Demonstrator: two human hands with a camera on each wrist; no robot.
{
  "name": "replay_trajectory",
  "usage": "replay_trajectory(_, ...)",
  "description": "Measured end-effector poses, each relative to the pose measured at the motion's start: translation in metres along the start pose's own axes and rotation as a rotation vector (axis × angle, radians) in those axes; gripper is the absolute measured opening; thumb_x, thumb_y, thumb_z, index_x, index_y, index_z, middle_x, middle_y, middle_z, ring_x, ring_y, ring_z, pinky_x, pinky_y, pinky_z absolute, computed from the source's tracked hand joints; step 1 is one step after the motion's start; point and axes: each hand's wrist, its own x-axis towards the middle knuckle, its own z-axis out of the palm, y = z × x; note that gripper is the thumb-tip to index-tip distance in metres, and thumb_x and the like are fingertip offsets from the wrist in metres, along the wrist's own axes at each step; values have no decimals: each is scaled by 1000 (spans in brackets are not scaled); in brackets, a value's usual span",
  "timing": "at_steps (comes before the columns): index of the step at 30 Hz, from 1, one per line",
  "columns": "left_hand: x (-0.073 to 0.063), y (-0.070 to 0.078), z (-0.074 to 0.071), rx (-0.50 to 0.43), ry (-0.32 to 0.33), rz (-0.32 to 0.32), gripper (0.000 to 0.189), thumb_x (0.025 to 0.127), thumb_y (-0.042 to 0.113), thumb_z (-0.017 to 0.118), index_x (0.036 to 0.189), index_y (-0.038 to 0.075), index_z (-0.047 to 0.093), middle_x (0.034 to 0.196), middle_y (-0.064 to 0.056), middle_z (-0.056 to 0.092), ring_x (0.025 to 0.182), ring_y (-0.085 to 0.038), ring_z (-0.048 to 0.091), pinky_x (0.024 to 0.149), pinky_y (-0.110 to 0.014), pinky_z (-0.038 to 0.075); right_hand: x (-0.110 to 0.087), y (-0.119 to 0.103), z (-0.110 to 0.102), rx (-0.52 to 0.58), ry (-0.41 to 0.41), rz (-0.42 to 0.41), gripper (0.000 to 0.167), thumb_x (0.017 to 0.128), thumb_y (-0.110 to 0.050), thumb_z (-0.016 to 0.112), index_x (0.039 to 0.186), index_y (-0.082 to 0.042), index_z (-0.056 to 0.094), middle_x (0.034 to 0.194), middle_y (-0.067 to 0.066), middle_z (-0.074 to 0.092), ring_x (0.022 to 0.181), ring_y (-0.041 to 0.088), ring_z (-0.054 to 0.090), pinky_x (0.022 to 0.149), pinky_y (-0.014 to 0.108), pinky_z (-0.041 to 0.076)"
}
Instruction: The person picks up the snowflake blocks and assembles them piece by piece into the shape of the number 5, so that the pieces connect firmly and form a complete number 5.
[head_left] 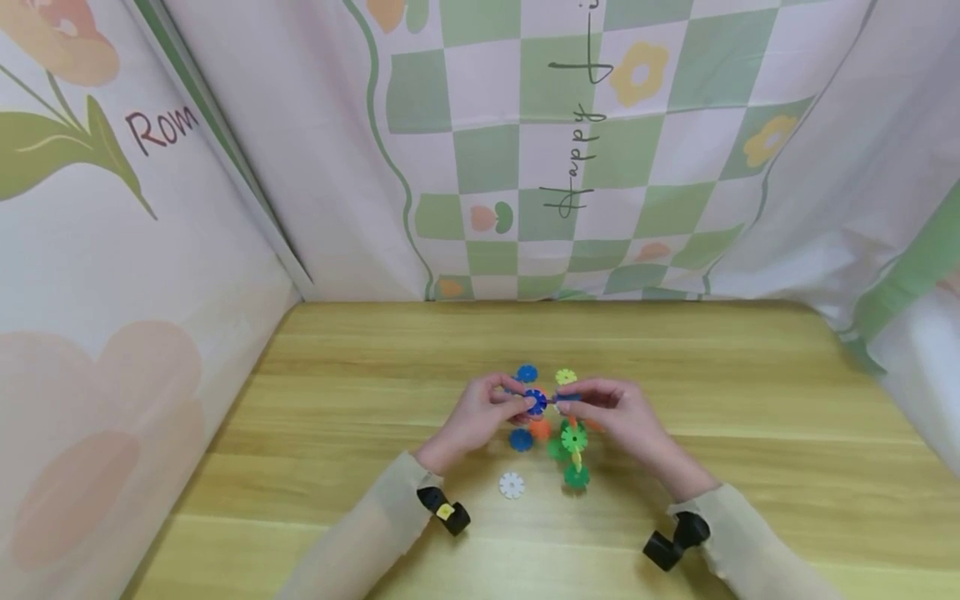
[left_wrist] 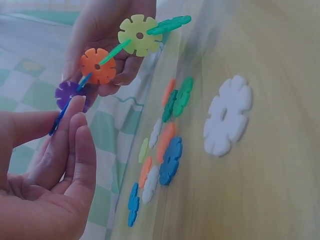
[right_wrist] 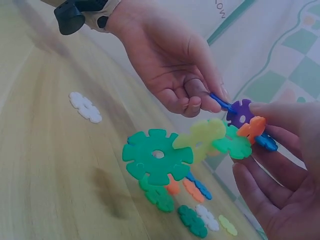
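Observation:
My left hand [head_left: 487,410] pinches a dark blue notched disc [head_left: 535,402], a flower-shaped interlocking piece, between thumb and fingers. In the right wrist view this blue disc meets the edge of a purple disc [right_wrist: 241,112]. My right hand [head_left: 618,412] grips that purple disc with thumb and fingers. From there hangs a chain of slotted-together discs: blue, an orange disc [left_wrist: 98,66], light green, a yellow disc [left_wrist: 140,35] and a darker green end disc [right_wrist: 157,156]. The chain is held above the table, the hands close together.
Loose discs lie on the wooden table [head_left: 360,358] beneath and around the hands: a white disc [head_left: 512,485] nearer me, a blue disc [head_left: 521,440], another blue disc [head_left: 527,373] and a yellow disc [head_left: 566,377] behind. A printed curtain [head_left: 551,150] hangs along the far edge.

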Motion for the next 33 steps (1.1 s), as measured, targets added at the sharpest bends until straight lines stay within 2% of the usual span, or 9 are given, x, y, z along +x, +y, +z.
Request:
replay_trajectory(6, 1, -1, 0, -21, -29, -12, 21, 99, 8, 68, 115, -6, 62, 94, -16, 75, 90, -40, 72, 83, -47, 59, 1, 1, 1, 11, -14, -50, 23, 92, -17, 78, 110, -3, 76, 104, 10, 74, 92, 27, 71, 80, 33, 59)
replay_trajectory(10, 1, 0, -3, 7, -50, -9, 27, 100, 16, 69, 118, -3, 63, 94, -13, 75, 93, -41, 71, 83, -45, 59, 0, 2, 1, 24, -16, -63, 21, 93, -16, 77, 109, -2, 76, 104, 12, 74, 93, 31, 71, 79, 33, 59)
replay_trajectory(13, 0, -1, -8, 49, -41, -3, 30, 100, 24, 69, 119, 1, 66, 96, -10, 75, 95, -39, 71, 86, -45, 58, 0, 3, -1, 24, -18, -64, 23, 93, -15, 76, 111, -1, 75, 105, 13, 74, 94, 35, 70, 80, 34, 59)
replay_trajectory(18, -1, -7, -18, 113, -2, 1, 33, 103, 30, 64, 123, 4, 67, 105, -5, 73, 104, -33, 68, 92, -43, 55, 0, 5, -5, 15, -4, -35, 24, 93, -18, 77, 111, -2, 75, 108, 11, 74, 95, 29, 70, 82, 33, 59)
replay_trajectory(20, 0, -9, -22, 178, 9, 8, 33, 103, 30, 63, 124, 5, 67, 109, -2, 72, 106, -27, 67, 93, -39, 55, 0, 6, -7, 8, 2, -25, 25, 93, -20, 78, 111, -4, 75, 109, 10, 74, 96, 26, 71, 83, 32, 58)
replay_trajectory(23, 2, -12, -25, 326, 12, 21, 29, 102, 26, 66, 123, 8, 69, 111, 2, 70, 104, -18, 65, 91, -34, 54, -1, 7, -9, 4, 2, -21, 26, 93, -21, 78, 112, -4, 75, 111, 11, 74, 98, 24, 70, 84, 32, 58)
replay_trajectory(27, 9, -15, -26, 505, -25, 24, 31, 95, 21, 75, 122, 8, 71, 109, 3, 69, 96, -12, 62, 84, -30, 53, -1, 9, -11, 10, 4, -18, 26, 93, -21, 78, 112, -3, 75, 111, 12, 73, 98, 24, 71, 85, 32, 58)
replay_trajectory(33, 21, -16, -23, 583, -90, -32, 36, 86, 15, 83, 119, 5, 73, 102, 2, 68, 90, -12, 60, 79, -27, 53, -2, 10, -12, 7, 7, -21, 26, 93, -21, 78, 112, -3, 75, 111, 12, 73, 97, 24, 71, 84, 32, 58)
